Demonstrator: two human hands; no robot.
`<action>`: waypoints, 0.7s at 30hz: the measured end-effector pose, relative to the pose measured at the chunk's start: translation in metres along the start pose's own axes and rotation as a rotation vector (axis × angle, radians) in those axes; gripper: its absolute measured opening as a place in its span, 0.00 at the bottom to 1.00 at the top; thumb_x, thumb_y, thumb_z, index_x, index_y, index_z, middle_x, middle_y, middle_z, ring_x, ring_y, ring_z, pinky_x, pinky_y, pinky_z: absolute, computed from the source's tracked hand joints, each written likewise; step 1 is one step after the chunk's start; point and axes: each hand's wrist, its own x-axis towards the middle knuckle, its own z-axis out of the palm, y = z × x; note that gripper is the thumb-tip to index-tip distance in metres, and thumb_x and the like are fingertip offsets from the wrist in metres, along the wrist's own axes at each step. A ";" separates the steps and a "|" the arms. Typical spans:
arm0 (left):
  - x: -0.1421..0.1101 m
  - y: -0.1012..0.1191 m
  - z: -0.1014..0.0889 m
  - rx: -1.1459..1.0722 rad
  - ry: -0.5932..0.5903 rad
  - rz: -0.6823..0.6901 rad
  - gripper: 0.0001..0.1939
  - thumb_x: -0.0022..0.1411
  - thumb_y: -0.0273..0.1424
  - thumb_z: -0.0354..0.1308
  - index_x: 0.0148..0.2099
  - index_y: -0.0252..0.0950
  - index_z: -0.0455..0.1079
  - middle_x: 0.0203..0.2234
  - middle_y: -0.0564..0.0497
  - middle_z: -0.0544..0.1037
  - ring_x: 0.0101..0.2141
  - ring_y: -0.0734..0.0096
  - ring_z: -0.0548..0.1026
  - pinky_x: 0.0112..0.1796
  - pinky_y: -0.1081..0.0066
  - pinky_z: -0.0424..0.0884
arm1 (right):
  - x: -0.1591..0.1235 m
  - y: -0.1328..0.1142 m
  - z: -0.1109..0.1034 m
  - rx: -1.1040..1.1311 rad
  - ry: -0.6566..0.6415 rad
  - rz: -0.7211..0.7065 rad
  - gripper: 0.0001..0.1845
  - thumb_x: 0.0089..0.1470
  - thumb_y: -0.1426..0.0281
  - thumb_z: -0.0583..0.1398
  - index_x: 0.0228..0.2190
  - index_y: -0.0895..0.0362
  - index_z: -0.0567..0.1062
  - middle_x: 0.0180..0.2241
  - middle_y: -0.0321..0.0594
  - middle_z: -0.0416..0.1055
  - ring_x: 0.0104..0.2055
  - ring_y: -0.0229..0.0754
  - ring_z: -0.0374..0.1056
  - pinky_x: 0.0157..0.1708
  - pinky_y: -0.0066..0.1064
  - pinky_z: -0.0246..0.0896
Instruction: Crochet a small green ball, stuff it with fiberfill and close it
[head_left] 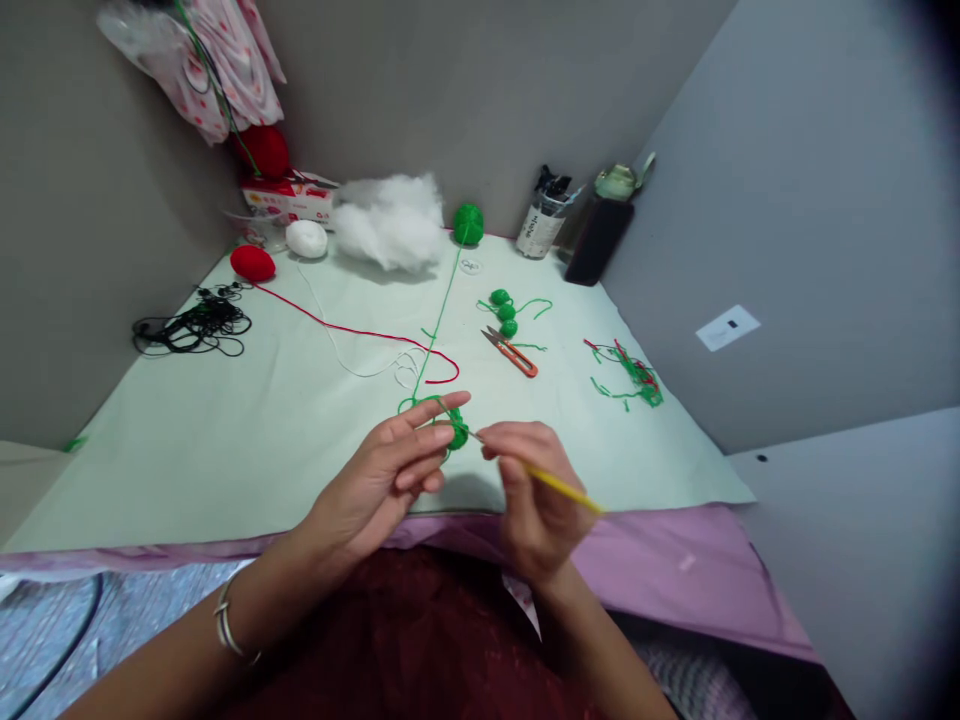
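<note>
Between the fingers of my left hand (397, 460) is a small green crochet piece (459, 432), with green yarn (445, 305) looped over the raised index finger. That strand runs back across the table to a green yarn ball (469, 224). My right hand (540, 490) grips a crochet hook (562, 487) by its yellow handle. Its metal tip meets the right side of the green piece; whether it sits inside a stitch is too small to tell. Just beyond my hands lie orange-handled thread snips (511, 354) and several small green crocheted balls (508, 312).
Red yarn (253, 263), white yarn (306, 239) and white stuffing (394, 222) stand at the back left. Black cord (202, 322) lies at the left. A pen jar (540, 230) and a dark phone (600, 240) are back right; yarn scraps (637, 378) lie at the right. Walls enclose the table.
</note>
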 end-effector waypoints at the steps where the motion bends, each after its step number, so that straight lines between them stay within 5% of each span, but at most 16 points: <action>1: 0.000 0.002 0.000 -0.007 -0.002 0.001 0.20 0.59 0.29 0.73 0.54 0.34 0.81 0.19 0.64 0.59 0.18 0.88 0.46 0.21 0.84 0.62 | 0.003 -0.001 0.000 0.117 0.037 0.089 0.15 0.67 0.77 0.58 0.45 0.49 0.82 0.38 0.39 0.79 0.37 0.41 0.74 0.37 0.35 0.72; 5: -0.001 0.001 0.002 0.068 -0.017 0.063 0.20 0.59 0.30 0.73 0.53 0.37 0.81 0.23 0.61 0.67 0.17 0.89 0.51 0.20 0.83 0.62 | 0.014 -0.001 0.003 0.357 0.048 0.242 0.11 0.68 0.73 0.59 0.39 0.51 0.83 0.36 0.38 0.79 0.35 0.39 0.73 0.34 0.33 0.70; 10: -0.002 -0.008 0.007 0.177 0.055 0.157 0.23 0.55 0.31 0.76 0.54 0.39 0.81 0.32 0.54 0.77 0.21 0.84 0.70 0.21 0.82 0.62 | 0.006 -0.003 0.005 0.041 0.000 0.074 0.14 0.66 0.78 0.60 0.45 0.50 0.82 0.39 0.40 0.80 0.41 0.41 0.76 0.39 0.33 0.74; 14: 0.001 -0.007 0.005 0.026 0.001 0.033 0.19 0.58 0.31 0.74 0.53 0.36 0.82 0.22 0.60 0.67 0.17 0.89 0.54 0.23 0.81 0.66 | 0.001 -0.003 0.001 -0.197 -0.029 -0.138 0.17 0.62 0.80 0.63 0.48 0.52 0.82 0.44 0.44 0.80 0.46 0.43 0.76 0.43 0.35 0.74; 17: 0.003 -0.002 0.001 -0.039 -0.010 0.003 0.14 0.59 0.29 0.73 0.48 0.34 0.84 0.24 0.60 0.65 0.18 0.90 0.48 0.22 0.83 0.64 | 0.007 -0.001 -0.002 0.054 0.070 0.104 0.14 0.66 0.78 0.59 0.43 0.51 0.82 0.37 0.39 0.78 0.38 0.40 0.74 0.38 0.33 0.71; 21: 0.001 -0.001 0.000 0.042 -0.024 0.091 0.16 0.59 0.28 0.73 0.50 0.39 0.84 0.31 0.57 0.72 0.18 0.90 0.54 0.26 0.81 0.71 | 0.013 0.001 0.000 0.422 0.069 0.356 0.11 0.68 0.71 0.60 0.38 0.51 0.83 0.34 0.37 0.77 0.33 0.38 0.70 0.34 0.31 0.68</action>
